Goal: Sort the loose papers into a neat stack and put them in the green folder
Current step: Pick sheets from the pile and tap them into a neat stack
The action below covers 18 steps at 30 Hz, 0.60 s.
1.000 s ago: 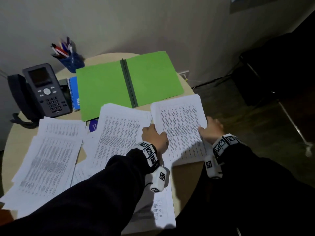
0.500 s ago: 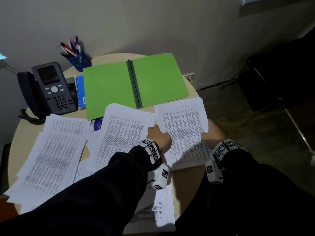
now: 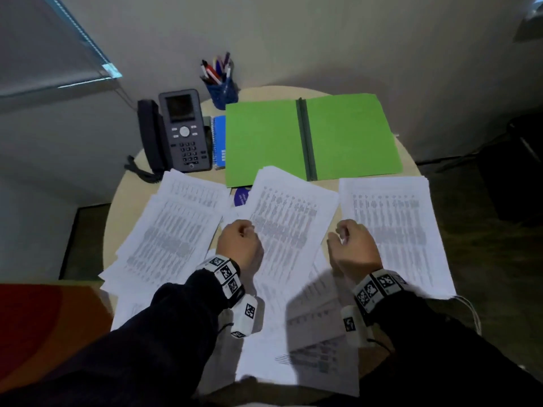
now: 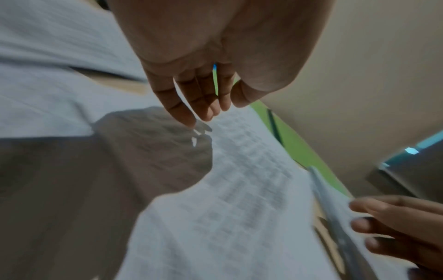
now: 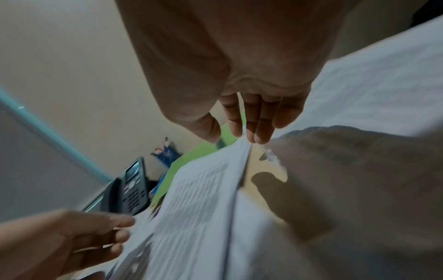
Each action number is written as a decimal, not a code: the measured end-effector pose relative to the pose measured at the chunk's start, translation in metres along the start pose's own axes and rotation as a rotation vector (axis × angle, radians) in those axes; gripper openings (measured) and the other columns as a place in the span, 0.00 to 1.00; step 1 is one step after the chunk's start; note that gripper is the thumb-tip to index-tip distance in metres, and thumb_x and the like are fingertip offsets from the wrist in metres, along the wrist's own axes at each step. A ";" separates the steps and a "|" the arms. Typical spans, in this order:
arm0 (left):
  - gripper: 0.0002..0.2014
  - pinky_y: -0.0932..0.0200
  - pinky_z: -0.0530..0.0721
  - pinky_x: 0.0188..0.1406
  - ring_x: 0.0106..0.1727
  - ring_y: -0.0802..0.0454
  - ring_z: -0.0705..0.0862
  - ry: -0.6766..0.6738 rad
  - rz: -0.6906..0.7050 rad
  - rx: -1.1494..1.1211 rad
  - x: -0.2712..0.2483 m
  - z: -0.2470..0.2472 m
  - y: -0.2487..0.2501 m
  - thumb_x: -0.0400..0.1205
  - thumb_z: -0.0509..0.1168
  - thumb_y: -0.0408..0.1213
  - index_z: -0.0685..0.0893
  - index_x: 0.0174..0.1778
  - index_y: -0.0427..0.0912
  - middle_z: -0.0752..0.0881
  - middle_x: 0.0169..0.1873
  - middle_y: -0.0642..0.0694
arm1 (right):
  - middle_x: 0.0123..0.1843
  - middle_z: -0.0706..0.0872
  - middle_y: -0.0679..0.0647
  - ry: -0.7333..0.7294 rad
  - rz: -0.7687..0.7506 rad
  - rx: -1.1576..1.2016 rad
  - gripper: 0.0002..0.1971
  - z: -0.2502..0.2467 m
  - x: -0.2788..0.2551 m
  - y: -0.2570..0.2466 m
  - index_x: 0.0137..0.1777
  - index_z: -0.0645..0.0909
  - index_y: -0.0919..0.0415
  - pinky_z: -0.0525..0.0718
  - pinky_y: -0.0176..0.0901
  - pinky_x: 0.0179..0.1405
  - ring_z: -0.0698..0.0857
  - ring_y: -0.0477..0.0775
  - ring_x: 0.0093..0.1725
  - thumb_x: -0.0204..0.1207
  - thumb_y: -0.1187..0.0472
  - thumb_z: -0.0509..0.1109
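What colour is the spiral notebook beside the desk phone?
Blue; the spiral notebook shows best in the head view.

Round beige table (image 3: 410,160), plain wall (image 3: 293,39)

Green folder (image 3: 264,142) with a darker green spine, far centre; white papers (image 3: 291,224) printed with grey tabular text; beige tabletop (image 3: 408,160); black phone (image 3: 182,130), far left; blue notebook (image 3: 219,139); blue pen cup (image 3: 223,94); black sleeves (image 3: 176,318) with black-and-white checkered wristbands (image 3: 224,273).

loose papers (image 3: 289,227) scattered, green folder (image 3: 311,139) open flat
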<state>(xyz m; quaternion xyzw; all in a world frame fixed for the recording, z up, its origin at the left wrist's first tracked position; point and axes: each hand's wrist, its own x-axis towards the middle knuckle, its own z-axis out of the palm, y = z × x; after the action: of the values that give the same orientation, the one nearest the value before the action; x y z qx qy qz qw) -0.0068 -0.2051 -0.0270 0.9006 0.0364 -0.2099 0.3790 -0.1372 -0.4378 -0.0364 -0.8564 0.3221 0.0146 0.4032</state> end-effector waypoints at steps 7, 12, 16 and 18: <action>0.18 0.41 0.80 0.69 0.69 0.34 0.80 0.253 -0.157 0.366 0.061 -0.156 -0.116 0.82 0.68 0.43 0.84 0.67 0.44 0.81 0.67 0.37 | 0.70 0.76 0.62 0.023 0.138 -0.455 0.43 0.071 0.013 -0.047 0.77 0.70 0.58 0.79 0.61 0.63 0.74 0.68 0.68 0.72 0.27 0.64; 0.32 0.37 0.80 0.65 0.69 0.29 0.77 0.070 -0.168 0.647 0.088 -0.211 -0.166 0.77 0.74 0.58 0.74 0.69 0.44 0.77 0.68 0.33 | 0.78 0.69 0.68 0.012 0.212 -0.705 0.52 0.086 0.022 -0.054 0.83 0.64 0.62 0.74 0.64 0.71 0.69 0.71 0.75 0.71 0.22 0.63; 0.46 0.37 0.76 0.71 0.74 0.30 0.74 0.008 -0.170 0.745 0.099 -0.220 -0.181 0.72 0.73 0.68 0.68 0.80 0.45 0.73 0.73 0.34 | 0.74 0.70 0.68 0.003 0.197 -0.782 0.44 0.092 0.018 -0.059 0.79 0.70 0.59 0.75 0.65 0.70 0.70 0.72 0.73 0.75 0.25 0.62; 0.47 0.38 0.76 0.70 0.74 0.31 0.73 0.012 -0.185 0.747 0.102 -0.223 -0.182 0.69 0.74 0.71 0.71 0.76 0.46 0.73 0.72 0.35 | 0.71 0.73 0.66 0.005 0.183 -0.773 0.36 0.095 0.014 -0.066 0.75 0.75 0.57 0.77 0.64 0.67 0.71 0.71 0.71 0.77 0.30 0.65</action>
<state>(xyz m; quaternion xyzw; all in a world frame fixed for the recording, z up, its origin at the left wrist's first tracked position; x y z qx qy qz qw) 0.1229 0.0699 -0.0507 0.9707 0.0407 -0.2369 0.0038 -0.0665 -0.3481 -0.0592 -0.9128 0.3692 0.1684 0.0474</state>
